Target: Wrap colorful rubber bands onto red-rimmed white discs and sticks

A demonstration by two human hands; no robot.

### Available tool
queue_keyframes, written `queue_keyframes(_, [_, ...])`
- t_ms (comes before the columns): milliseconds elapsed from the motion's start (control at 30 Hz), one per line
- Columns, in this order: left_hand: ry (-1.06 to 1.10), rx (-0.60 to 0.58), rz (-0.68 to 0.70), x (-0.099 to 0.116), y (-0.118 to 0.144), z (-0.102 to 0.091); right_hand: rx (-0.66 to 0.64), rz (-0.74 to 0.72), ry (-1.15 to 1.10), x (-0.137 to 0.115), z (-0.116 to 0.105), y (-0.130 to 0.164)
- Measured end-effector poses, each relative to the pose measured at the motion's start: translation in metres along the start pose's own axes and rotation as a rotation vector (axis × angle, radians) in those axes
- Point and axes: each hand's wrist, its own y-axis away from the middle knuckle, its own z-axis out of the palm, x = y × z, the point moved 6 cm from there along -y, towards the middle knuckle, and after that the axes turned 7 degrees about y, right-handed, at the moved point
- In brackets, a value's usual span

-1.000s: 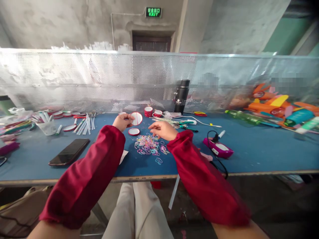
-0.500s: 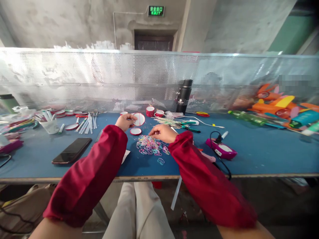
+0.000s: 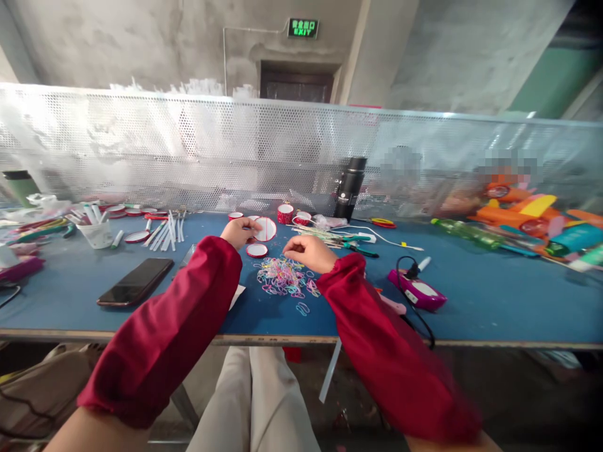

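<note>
- Blue matting covers a long workbench (image 3: 494, 295), which is backed by a perforated metal screen (image 3: 188, 150) with a bare concrete wall and a green exit sign (image 3: 303, 27) behind it.
- A round red-rimmed disc (image 3: 266, 228) is held upright in the left hand (image 3: 240, 231), the fingers being closed on its left edge, just beyond the pile of small coloured rubber bands (image 3: 282, 277).
- The right hand (image 3: 308, 252) is held at the far edge of that pile with fingertips pinched together; whether a band is gripped between them cannot be told.
- Compared with 1 second ago, the right hand's fingers, then spread loosely above the pile, are now drawn into a pinch, and both hands have been brought slightly closer together; this is judged to mean that 1 band is being picked for the disc.
- A second red-rimmed disc (image 3: 257, 250) lies flat just beyond the pile, between the 2 hands.
- Both forearms are covered by red sleeves (image 3: 179, 326).
- Left of the pile a black phone (image 3: 135, 282) is laid face up, and farther left white sticks (image 3: 167, 231) and more discs are scattered beside a clear cup (image 3: 97, 233).
- Right of the pile a magenta device (image 3: 418, 290) with a black cable is seen.
- Beyond the pile a black flask (image 3: 349, 187) stands upright by the screen, with a small red roll (image 3: 284, 213) to its left.
- Far right of the pile, orange and yellow toy parts (image 3: 527, 213) are heaped.
</note>
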Motion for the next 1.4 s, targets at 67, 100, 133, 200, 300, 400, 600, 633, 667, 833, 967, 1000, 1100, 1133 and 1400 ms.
queue_keyframes(67, [0.002,-0.012,-0.008,-0.002,-0.001,0.0,0.028,0.005,-0.016,0.001,-0.001,0.0])
queue_keyframes(100, [0.002,-0.014,-0.012,-0.003,-0.001,0.0,0.042,0.006,-0.01,0.002,-0.001,0.0])
queue_keyframes(133, [-0.001,-0.016,-0.017,-0.003,-0.001,0.0,0.056,0.011,0.001,0.004,-0.001,0.0])
queue_keyframes(200, [-0.001,-0.015,-0.027,-0.002,0.0,0.0,0.083,0.025,0.035,0.007,-0.002,-0.001])
queue_keyframes(300, [0.002,-0.024,-0.04,-0.001,0.001,0.001,0.084,0.046,0.096,0.011,-0.003,-0.002])
queue_keyframes(400, [-0.011,-0.026,-0.045,0.0,0.001,0.001,0.041,0.059,0.154,0.015,-0.001,-0.002])
queue_keyframes(600, [-0.021,-0.032,-0.042,0.0,0.001,0.002,-0.026,0.063,0.271,0.015,0.006,0.0])
queue_keyframes(633, [-0.021,-0.029,-0.044,-0.001,0.001,0.002,-0.022,0.044,0.274,0.013,0.007,0.0])
queue_keyframes(667, [-0.023,-0.027,-0.045,-0.001,0.001,0.002,-0.017,0.012,0.272,0.009,0.008,0.0])
queue_keyframes(833, [-0.041,-0.026,-0.042,-0.002,0.001,0.002,-0.052,-0.215,0.255,-0.005,0.023,-0.002])
queue_keyframes(967, [-0.044,-0.032,-0.035,-0.002,0.001,0.002,-0.089,-0.321,0.324,-0.004,0.036,-0.003])
queue_keyframes(1000, [-0.039,-0.036,-0.035,-0.002,0.001,0.002,-0.094,-0.322,0.333,-0.004,0.038,-0.003])
queue_keyframes(1100, [-0.024,-0.053,-0.052,-0.003,0.001,0.002,-0.097,-0.284,0.332,-0.005,0.036,-0.003])
queue_keyframes(1133, [-0.021,-0.055,-0.057,-0.003,0.001,0.002,-0.09,-0.263,0.323,-0.005,0.034,-0.003])
queue_keyframes(1400, [-0.016,-0.049,-0.05,0.0,0.003,0.003,-0.123,-0.238,0.319,0.0,0.036,-0.001])
